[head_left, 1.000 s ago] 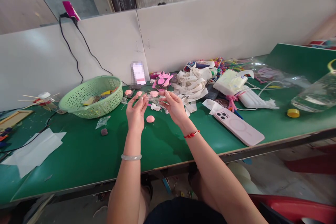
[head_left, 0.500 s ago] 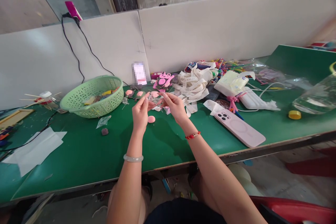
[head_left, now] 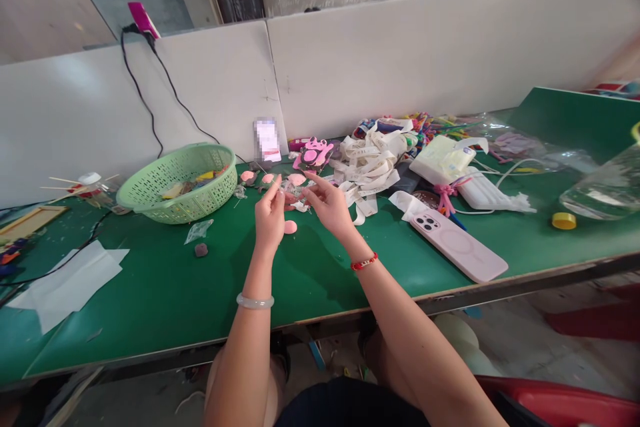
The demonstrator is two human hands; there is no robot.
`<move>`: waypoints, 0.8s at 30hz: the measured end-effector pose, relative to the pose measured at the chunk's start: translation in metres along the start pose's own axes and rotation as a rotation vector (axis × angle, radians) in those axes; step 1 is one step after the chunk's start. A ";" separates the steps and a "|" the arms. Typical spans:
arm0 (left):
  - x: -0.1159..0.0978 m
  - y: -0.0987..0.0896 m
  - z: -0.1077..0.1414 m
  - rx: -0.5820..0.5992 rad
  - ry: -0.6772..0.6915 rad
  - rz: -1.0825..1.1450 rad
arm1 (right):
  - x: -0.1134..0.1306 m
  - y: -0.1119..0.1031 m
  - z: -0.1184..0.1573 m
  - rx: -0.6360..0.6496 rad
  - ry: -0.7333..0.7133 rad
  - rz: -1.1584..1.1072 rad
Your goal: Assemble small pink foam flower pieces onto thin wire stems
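Head view, left to right: a green plastic basket [head_left: 176, 197] sits on a green workbench [head_left: 150, 293]. The left hand [head_left: 270, 220] rises just above a pink foam disc [head_left: 291, 227], near but apart from the right hand [head_left: 327, 205]. Whether either hand grips anything, I cannot tell. A pink-cased phone [head_left: 459, 245] lies further right.

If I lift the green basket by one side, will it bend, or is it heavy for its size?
The basket is probably light for its size: its plastic wall looks thin and is full of holes, and it holds only a few small pieces. It will likely keep its shape, though the rim may flex a little when lifted from one side.
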State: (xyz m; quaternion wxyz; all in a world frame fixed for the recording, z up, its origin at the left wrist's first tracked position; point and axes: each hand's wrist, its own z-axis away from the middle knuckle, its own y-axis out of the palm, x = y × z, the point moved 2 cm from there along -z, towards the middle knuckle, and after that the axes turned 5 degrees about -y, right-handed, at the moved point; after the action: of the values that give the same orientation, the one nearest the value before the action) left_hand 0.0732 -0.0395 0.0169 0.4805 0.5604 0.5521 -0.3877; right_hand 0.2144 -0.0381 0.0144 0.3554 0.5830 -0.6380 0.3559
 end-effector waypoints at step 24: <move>0.002 -0.001 0.007 -0.013 -0.024 -0.258 | -0.005 0.005 0.006 0.047 0.025 0.280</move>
State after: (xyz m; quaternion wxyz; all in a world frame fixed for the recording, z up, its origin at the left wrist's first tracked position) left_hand 0.0734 -0.0460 0.0130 0.4368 0.4768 0.6165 -0.4492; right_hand 0.2099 -0.0405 0.0074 0.2963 0.4919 -0.7003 0.4240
